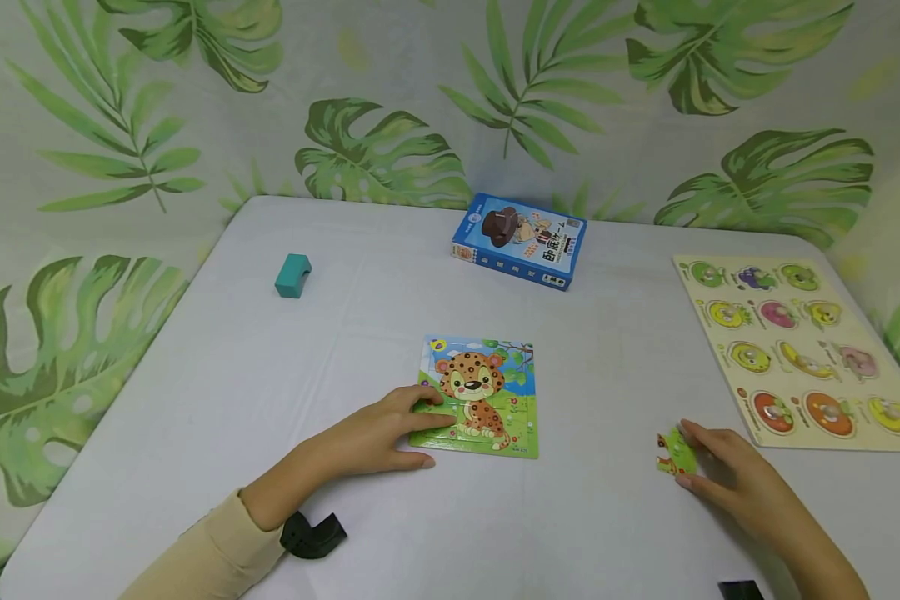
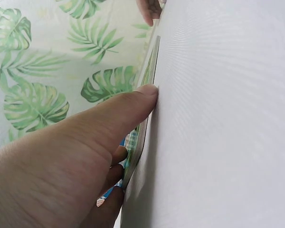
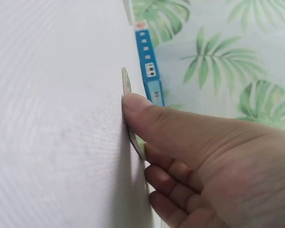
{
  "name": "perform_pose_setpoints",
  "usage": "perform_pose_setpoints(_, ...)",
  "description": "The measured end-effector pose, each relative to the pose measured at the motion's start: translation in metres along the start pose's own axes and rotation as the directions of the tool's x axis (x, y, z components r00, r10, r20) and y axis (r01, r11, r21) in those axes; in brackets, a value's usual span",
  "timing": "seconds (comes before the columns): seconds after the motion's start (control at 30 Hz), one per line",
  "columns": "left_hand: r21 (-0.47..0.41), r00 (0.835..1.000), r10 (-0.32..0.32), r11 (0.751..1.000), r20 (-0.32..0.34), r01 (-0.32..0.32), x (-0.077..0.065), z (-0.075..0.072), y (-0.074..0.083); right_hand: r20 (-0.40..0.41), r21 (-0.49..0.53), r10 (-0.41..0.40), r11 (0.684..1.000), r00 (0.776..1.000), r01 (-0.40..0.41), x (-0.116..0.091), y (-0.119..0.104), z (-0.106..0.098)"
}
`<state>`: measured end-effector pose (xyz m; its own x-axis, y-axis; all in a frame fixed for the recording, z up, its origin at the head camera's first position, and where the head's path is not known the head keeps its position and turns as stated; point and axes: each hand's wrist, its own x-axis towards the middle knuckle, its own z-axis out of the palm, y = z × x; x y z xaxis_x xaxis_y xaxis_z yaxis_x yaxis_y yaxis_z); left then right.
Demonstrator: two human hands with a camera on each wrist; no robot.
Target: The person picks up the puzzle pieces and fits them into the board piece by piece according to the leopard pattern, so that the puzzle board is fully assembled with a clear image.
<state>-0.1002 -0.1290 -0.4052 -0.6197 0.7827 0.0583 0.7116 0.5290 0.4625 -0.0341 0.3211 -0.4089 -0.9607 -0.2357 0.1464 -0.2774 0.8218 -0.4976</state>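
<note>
A square jigsaw puzzle [image 1: 521,400] with a cartoon leopard on grass lies on the white table. My left hand [image 1: 378,433] rests at its lower left; the fingers reach over the picture and the thumb lies along the near edge. In the left wrist view, the thumb of this hand [image 2: 76,147] touches the board's side [image 2: 141,137]. Off to the right, my right hand [image 1: 742,479] pinches a small green puzzle piece [image 1: 678,454] with orange patches between thumb and fingers. The right wrist view shows that thin piece [image 3: 125,78] on edge, close over the table.
A blue game box [image 1: 521,242] lies at the back middle. At the back left is a teal block [image 1: 293,276] with a notch. A fruit peg board [image 1: 795,333] lies at the right. A black curved object [image 1: 313,537] is beside the left sleeve [image 1: 217,542].
</note>
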Motion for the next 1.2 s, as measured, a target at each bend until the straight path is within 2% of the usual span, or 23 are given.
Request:
perform_pose_setpoints(0.13, -0.001, 1.0, 0.005, 1.0, -0.001, -0.005, 0.0, 0.0, 0.0, 0.031, -0.036, 0.052, 0.998, 0.998, -0.051, 0.002, -0.003, 0.0)
perform_pose_setpoints(0.27, -0.007, 1.0, 0.0, 1.0, -0.001, 0.0, 0.001, 0.0, 0.0, 0.004, -0.063, 0.065, 0.996, 0.998, -0.064, 0.003, -0.007, 0.001)
perform_pose_setpoints(0.4, -0.008, 1.0, 0.0, 1.0, 0.0, 0.0, 0.001, 0.0, 0.0, -0.088, -0.029, -0.009, 1.0, 0.996, 0.006, 0.003, -0.013, 0.002)
perform_pose_setpoints(0.47, -0.005, 1.0, 0.003, 1.0, 0.002, -0.003, 0.001, -0.001, 0.0, -0.137, 0.018, -0.064, 0.998, 0.988, 0.067, 0.005, -0.019, 0.002)
perform_pose_setpoints(0.57, 0.007, 1.0, 0.009, 1.0, -0.001, -0.009, 0.002, -0.001, 0.001, -0.169, 0.101, -0.112, 0.986, 0.979, 0.131, 0.008, -0.032, 0.001)
perform_pose_setpoints(0.67, 0.029, 1.0, 0.022, 0.999, -0.016, -0.022, 0.003, 0.0, 0.001, -0.152, 0.149, -0.128, 0.977, 0.98, 0.151, 0.013, -0.048, 0.0)
perform_pose_setpoints(0.87, 0.121, 0.998, 0.054, 0.991, -0.033, -0.049, 0.008, 0.005, 0.006, -0.084, 0.169, -0.174, 0.968, 0.981, 0.186, 0.033, -0.081, 0.007)
perform_pose_setpoints(1.03, 0.127, 1.0, 0.02, 0.992, 0.002, -0.02, 0.011, 0.01, 0.014, -0.011, 0.139, -0.236, 0.962, 0.972, 0.235, 0.054, -0.104, 0.025)
perform_pose_setpoints(1.2, 0.176, 1.0, 0.015, 0.984, 0.009, -0.016, 0.014, 0.01, 0.021, 0.078, 0.129, -0.275, 0.956, 0.958, 0.263, 0.068, -0.115, 0.045)
